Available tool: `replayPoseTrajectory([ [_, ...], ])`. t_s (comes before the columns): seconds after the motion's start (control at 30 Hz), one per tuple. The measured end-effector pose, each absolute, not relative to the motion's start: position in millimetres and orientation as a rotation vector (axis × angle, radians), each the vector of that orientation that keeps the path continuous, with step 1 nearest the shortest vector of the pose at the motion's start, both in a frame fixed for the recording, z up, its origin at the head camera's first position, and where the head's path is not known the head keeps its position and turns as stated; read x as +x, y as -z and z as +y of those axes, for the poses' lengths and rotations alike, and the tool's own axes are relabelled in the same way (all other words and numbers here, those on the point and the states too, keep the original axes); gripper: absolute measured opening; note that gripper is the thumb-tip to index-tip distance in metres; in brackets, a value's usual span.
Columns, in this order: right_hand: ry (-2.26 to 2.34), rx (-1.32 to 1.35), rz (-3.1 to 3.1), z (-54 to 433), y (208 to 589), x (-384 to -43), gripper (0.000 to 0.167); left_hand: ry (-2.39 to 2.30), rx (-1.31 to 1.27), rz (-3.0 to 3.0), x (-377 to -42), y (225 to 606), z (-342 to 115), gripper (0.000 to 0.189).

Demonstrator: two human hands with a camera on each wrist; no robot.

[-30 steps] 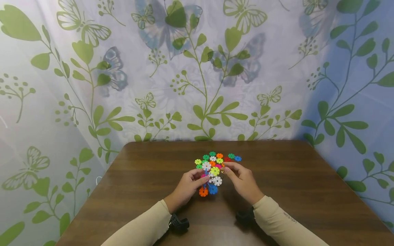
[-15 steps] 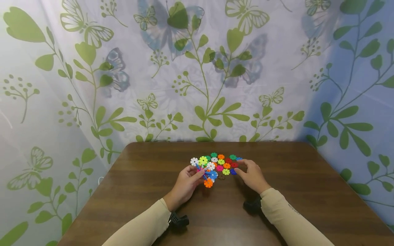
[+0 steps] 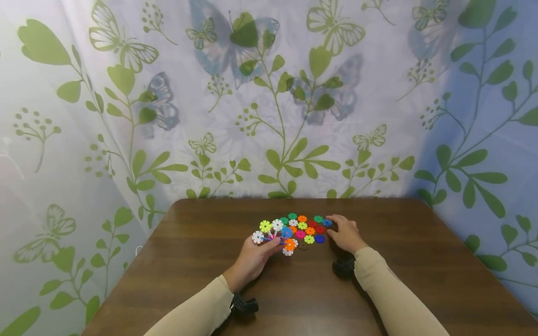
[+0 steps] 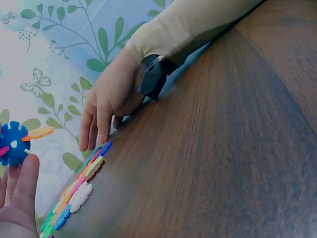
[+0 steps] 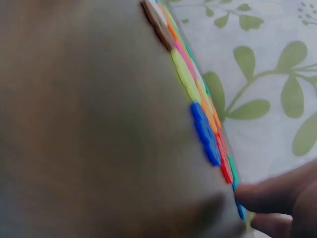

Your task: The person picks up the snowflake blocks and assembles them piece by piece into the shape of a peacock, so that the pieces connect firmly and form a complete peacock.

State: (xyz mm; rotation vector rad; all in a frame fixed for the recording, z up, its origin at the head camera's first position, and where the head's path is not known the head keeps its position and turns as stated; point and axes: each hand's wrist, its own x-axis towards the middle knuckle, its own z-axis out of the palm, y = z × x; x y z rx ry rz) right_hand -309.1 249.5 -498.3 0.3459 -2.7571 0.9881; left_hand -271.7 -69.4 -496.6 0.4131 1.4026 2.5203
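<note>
My left hand [image 3: 250,259] holds up a cluster of interlocking snowflake discs [image 3: 277,225], pinched between thumb and fingers. White, yellow, blue, pink and orange discs stick out from it at different angles; its centre is partly hidden by the thumb. In the left wrist view a blue disc [image 4: 15,141] of the cluster shows above the fingertips. On the table, at the right end of the loose discs, lies a blue disc [image 3: 327,223]. My right hand [image 3: 348,235] reaches down to it with fingers extended, and in the right wrist view the fingertips [image 5: 250,197] are right at its edge.
Loose snowflake discs lie flat between the hands, among them a dark blue one [image 3: 319,239], a yellow one [image 3: 309,239] and a brown one [image 3: 303,246]. The wooden table [image 3: 294,298] ends at a leaf-patterned curtain [image 3: 235,102]. Each wrist bears a black camera [image 3: 245,305].
My right hand has left the cluster and moved right and away to the far blue disc. The left hand has turned the cluster, with its orange disc swinging up and right.
</note>
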Motion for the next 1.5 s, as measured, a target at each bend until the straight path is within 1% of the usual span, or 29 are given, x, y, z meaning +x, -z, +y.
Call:
replayPoseTrajectory([
  [0.17,-0.893,0.321,-2.873,252,503,-312,0.042,-2.517,0.389,1.413,-269,495,-71,0.052],
  [0.4,-0.937,0.383,-2.666,255,506,-307,0.020,-2.545,0.374,1.470,-271,493,-72,0.045],
  [0.47,-0.947,0.388,-2.634,256,507,-306,0.014,-2.551,0.368,1.464,-272,494,-72,0.046],
  [0.57,-0.984,0.374,-2.628,257,508,-305,0.011,-2.557,0.375,1.451,-272,494,-73,0.050],
  [0.9,-1.112,0.277,-2.515,245,504,-296,0.009,-2.539,0.422,1.469,-273,499,-76,0.048],
  [1.0,-1.285,0.275,-2.429,234,503,-291,0.016,-2.561,0.410,1.430,-272,500,-76,0.049],
  [1.1,-1.560,0.337,-2.346,219,500,-286,0.025,-2.565,0.396,1.421,-271,501,-76,0.050],
  [1.2,-1.851,0.436,-2.254,203,496,-280,0.033,-2.563,0.389,1.420,-271,500,-76,0.052],
  [1.27,-1.963,0.506,-2.217,193,495,-277,0.035,-2.567,0.390,1.410,-270,499,-75,0.053],
  [1.37,-2.036,0.598,-2.192,182,492,-272,0.033,-2.569,0.402,1.405,-270,496,-75,0.053],
  [1.5,-2.013,0.662,-2.207,174,488,-266,0.028,-2.569,0.420,1.378,-270,493,-75,0.053],
])
